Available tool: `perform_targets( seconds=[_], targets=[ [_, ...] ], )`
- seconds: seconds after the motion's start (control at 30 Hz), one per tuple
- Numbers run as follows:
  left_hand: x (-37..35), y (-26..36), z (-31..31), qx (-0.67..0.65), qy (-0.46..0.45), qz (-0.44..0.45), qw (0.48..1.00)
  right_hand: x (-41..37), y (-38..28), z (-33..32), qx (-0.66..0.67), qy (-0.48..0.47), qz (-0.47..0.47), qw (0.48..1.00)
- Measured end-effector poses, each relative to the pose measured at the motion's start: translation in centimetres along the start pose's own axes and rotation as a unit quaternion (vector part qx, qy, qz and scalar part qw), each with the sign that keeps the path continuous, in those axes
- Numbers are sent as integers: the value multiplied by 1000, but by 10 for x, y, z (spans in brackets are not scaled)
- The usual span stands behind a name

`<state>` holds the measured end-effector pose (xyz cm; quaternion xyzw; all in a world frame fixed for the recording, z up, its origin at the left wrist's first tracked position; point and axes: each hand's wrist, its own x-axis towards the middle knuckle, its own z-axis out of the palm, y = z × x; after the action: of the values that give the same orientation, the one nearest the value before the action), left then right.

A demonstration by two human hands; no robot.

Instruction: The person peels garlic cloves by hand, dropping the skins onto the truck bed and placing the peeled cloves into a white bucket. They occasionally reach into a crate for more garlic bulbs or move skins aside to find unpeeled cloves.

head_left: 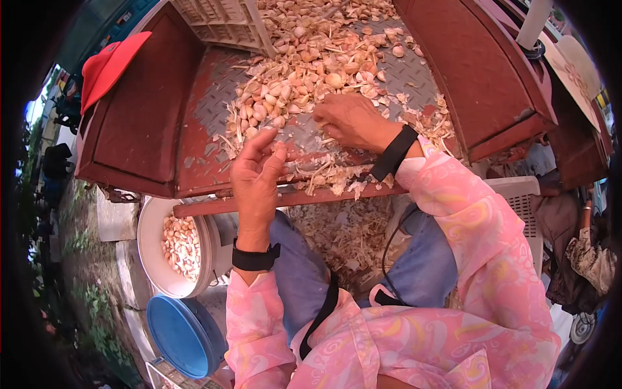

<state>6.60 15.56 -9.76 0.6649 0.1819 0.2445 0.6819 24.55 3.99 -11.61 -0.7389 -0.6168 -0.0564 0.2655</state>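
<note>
Many loose garlic cloves (275, 97) and papery skins lie on the worn metal bed of a red cart (207, 107). My left hand (258, 175) is raised at the front edge of the bed, palm up, fingers apart, with nothing visible in it. My right hand (355, 120) is palm down at the near side of the garlic heap, its fingers curled toward the bed; what they hold, if anything, is hidden. Dry garlic skins (334, 176) lie between the hands, along the front edge.
A white bucket (149, 243) with peeled cloves stands lower left, above a blue-rimmed bucket (184, 337). A plastic crate (223, 23) rests at the bed's back left. Red side panels (479, 71) flank the bed. A red cap (113, 68) hangs on the left panel.
</note>
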Motion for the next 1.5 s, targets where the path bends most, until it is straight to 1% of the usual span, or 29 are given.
perform_targets(
  seconds=[0.1,0.17,0.2,0.23,0.27,0.33,0.37,0.4,0.43,0.47,0.5,0.57,0.7,0.77,0.8,0.83,0.87,0.9,0.97,1.03,1.1,1.17,1.2,1.27,1.33,1.4,1.43,1.47,1.5],
  targets=[
    [-6,-5,6,-67,9,10,998,-1,0,-7,7,-27,41,999],
    [-7,-12,11,-105,16,-2,994,-3,-10,-14,131,-8,63,989],
    [-4,-16,15,-175,25,-39,984,-3,-13,-16,129,-9,64,990],
    [-2,-18,18,-243,33,-76,966,-3,-17,-17,180,-6,39,983],
    [1,-20,21,-245,33,-76,966,-3,-20,-18,230,-2,14,973],
    [6,-25,29,-371,-2,-205,906,-6,-29,-22,225,-25,-17,974],
    [8,-27,34,-373,-3,-206,905,-8,-30,-23,222,-47,-50,973],
    [9,-29,38,-419,6,-223,880,-9,-31,-22,181,-52,-72,980],
    [10,-33,41,-463,15,-239,853,-11,-31,-23,181,-53,-70,980],
    [13,-48,36,-479,-25,-234,846,-12,-31,-25,171,-80,-62,980],
    [13,-48,38,-479,-25,-235,846,-12,-32,-28,162,-107,-55,979],
    [12,-48,41,-522,-12,-240,818,-13,-33,-31,167,-98,-55,980],
    [5,-53,40,-517,-66,-218,825,-20,-43,-37,142,-67,-53,986],
    [2,-53,40,-576,-111,-212,782,-23,-43,-38,149,-67,-54,985],
    [1,-52,42,-576,-111,-212,782,-23,-43,-38,157,-68,-57,984],
    [-1,-50,47,-546,-67,-217,806,-25,-42,-36,157,-69,-57,984],
    [-3,-49,49,-515,-22,-220,828,-27,-39,-31,162,-43,-65,984],
    [-3,-53,46,-515,-22,-220,828,-27,-38,-31,167,-17,-72,983],
    [-3,-62,38,-598,-131,-204,764,-29,-37,-39,140,-5,-83,987],
    [-8,-44,44,-584,-126,-200,777,-28,-40,-44,113,7,-95,989],
    [-11,-39,44,-568,-118,-197,790,-32,-49,-42,39,-24,-119,992],
    [-9,-41,43,-585,-213,-176,763,-35,-56,-36,23,-38,-96,994],
    [-11,-37,46,-585,-213,-176,763,-35,-57,-35,5,-54,-75,996],
    [-17,-24,56,-548,-123,-210,800,-36,-57,-34,-7,-69,-60,996],
    [-19,-28,56,-560,-130,-199,794,-37,-54,-31,-19,-86,-48,995],
    [-18,-27,56,-573,-136,-185,787,-37,-45,-28,167,-51,-25,984],
    [-16,-23,56,-576,-74,-212,786,-37,-43,-27,166,-52,-27,984],
    [-14,-20,55,-576,-13,-236,782,-36,-42,-27,373,-58,36,925],
    [-14,-23,49,-577,-13,-232,783,-34,-40,-29,561,-61,97,820]
  ],
)
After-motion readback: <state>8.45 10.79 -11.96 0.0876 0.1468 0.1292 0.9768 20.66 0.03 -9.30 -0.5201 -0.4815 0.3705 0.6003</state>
